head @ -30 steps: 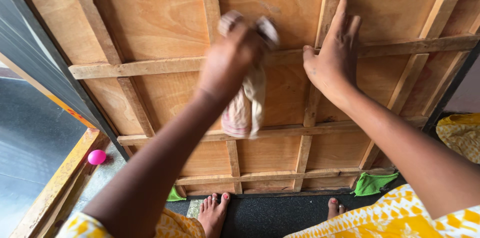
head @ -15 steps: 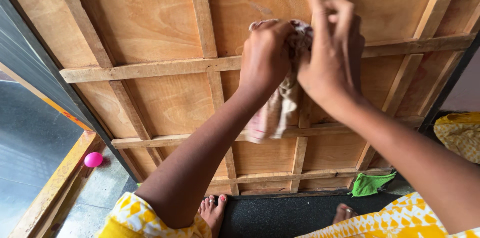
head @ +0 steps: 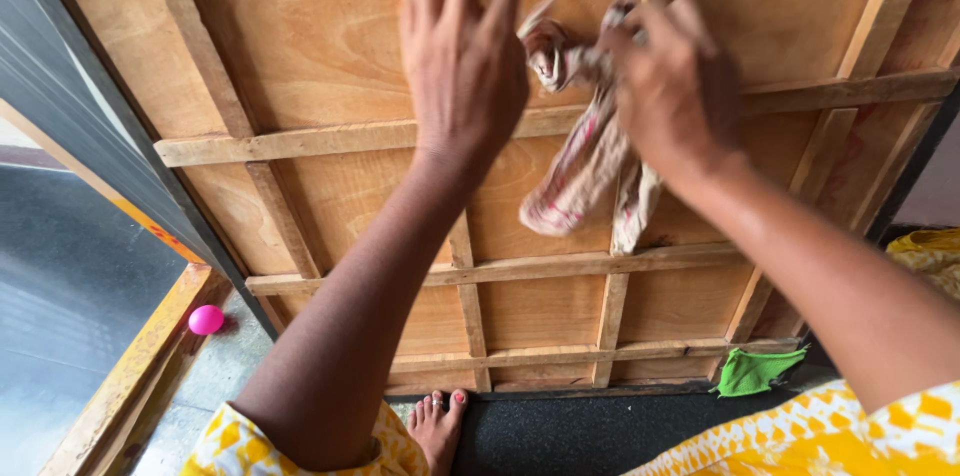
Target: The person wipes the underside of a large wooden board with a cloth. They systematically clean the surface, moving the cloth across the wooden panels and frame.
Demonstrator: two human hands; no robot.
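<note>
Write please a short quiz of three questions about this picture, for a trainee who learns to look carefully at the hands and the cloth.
1. True or false: the left hand is gripping the cloth.
2. Which hand holds the cloth? A) the left hand B) the right hand C) both hands
3. What small round thing lies on the floor at the lower left, beside the yellow frame?

Key
1. False: the left hand is open, fingers spread, flat toward the wooden panel, apart from the cloth.
2. B: the right hand is closed on the bunched top of the cloth, whose ends hang down in front of the panel.
3. A pink ball.
</note>
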